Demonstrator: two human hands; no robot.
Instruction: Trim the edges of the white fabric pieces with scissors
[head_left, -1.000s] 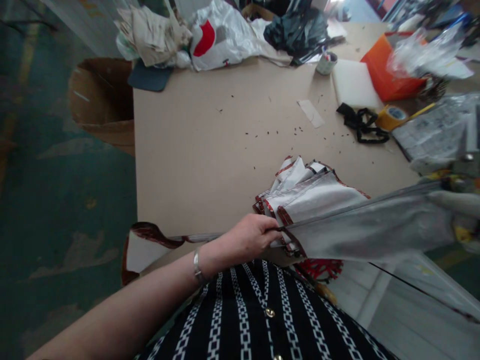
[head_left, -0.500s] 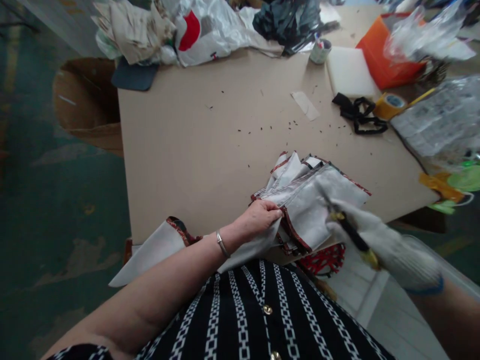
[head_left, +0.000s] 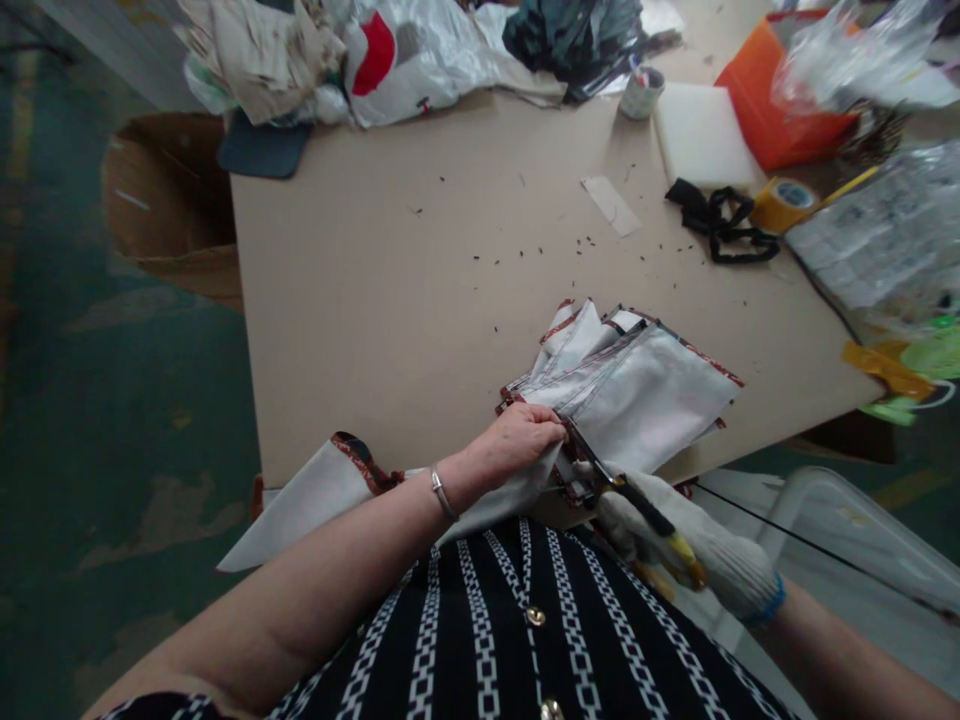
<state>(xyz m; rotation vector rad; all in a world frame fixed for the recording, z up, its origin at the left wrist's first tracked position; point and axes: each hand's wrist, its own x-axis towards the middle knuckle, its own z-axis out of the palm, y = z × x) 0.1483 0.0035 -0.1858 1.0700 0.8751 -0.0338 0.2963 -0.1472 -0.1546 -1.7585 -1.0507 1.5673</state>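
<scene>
My bare left hand point(head_left: 519, 440) pinches the near edge of a stack of silver-white fabric panels point(head_left: 645, 390) with dark red trim, lying at the table's near edge. My right hand point(head_left: 694, 555), in a white knit glove, grips scissors point(head_left: 626, 490) with dark and yellow handles; their blades point up-left at the trimmed fabric edge right beside my left fingers. One panel point(head_left: 315, 500) hangs off the table edge under my left forearm.
On the brown table point(head_left: 390, 290) lie a black strap point(head_left: 720, 230), a yellow tape roll point(head_left: 784, 203), a white foam block point(head_left: 701, 135), an orange box point(head_left: 772, 110), a small cup point(head_left: 641, 95) and plastic bags point(head_left: 420, 55). A cardboard box point(head_left: 169, 200) stands on the floor at left.
A long silver panel held across the right side has gone. My gloved right hand with the scissors came in from the right and now sits at the fabric edge by my left hand.
</scene>
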